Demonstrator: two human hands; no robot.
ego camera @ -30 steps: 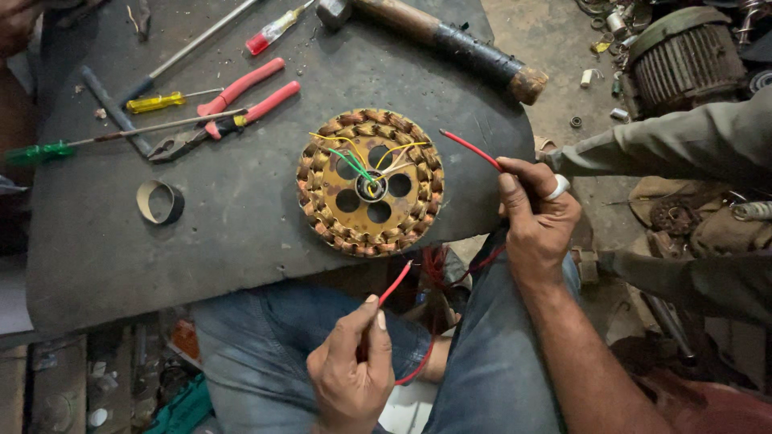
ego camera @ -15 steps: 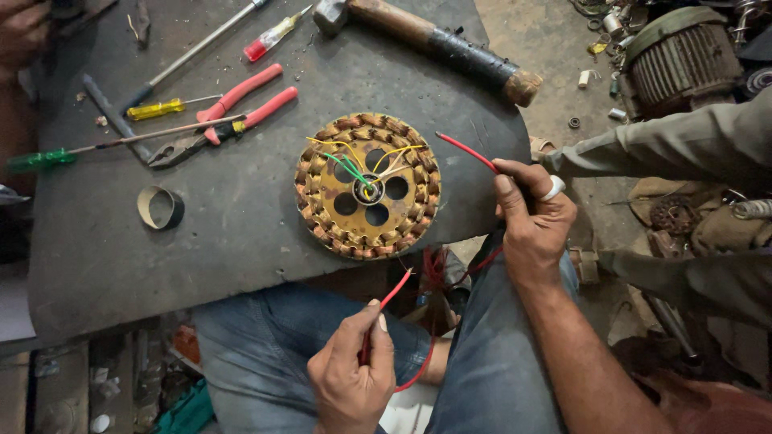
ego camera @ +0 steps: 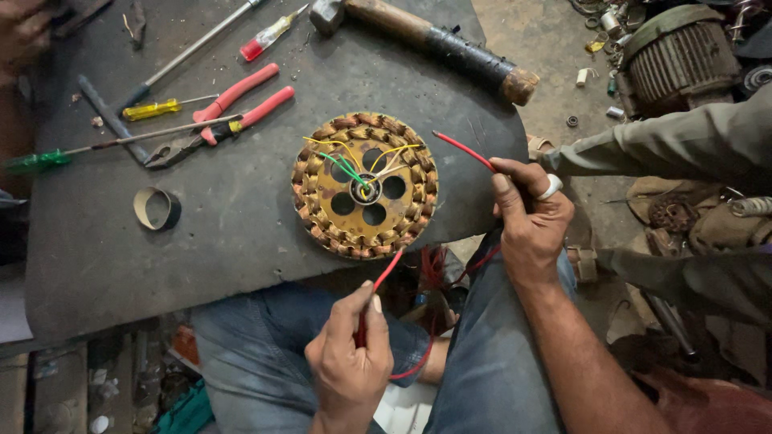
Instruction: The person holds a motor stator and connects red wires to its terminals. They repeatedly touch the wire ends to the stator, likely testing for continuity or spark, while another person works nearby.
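Observation:
A round copper-wound motor stator [ego camera: 366,186] lies flat on a dark worn board [ego camera: 201,225], with green and yellow wires at its hub. My left hand [ego camera: 351,354] pinches one end of a red wire [ego camera: 388,270] just below the stator's near edge. My right hand [ego camera: 527,217], a white ring on one finger, holds the wire's other end, whose tip [ego camera: 460,149] points up-left beside the stator. The wire's middle loops down between my knees.
Red-handled pliers [ego camera: 229,112], yellow [ego camera: 153,108], green [ego camera: 36,161] and red [ego camera: 269,36] screwdrivers and a tape roll [ego camera: 155,207] lie left. A hammer [ego camera: 434,36] lies at the top. Another person's sleeve [ego camera: 667,141] and a grey motor [ego camera: 683,56] are at right.
Both hands hold the red wire as before. My left hand has shifted slightly, its wire end now closer under the stator's edge.

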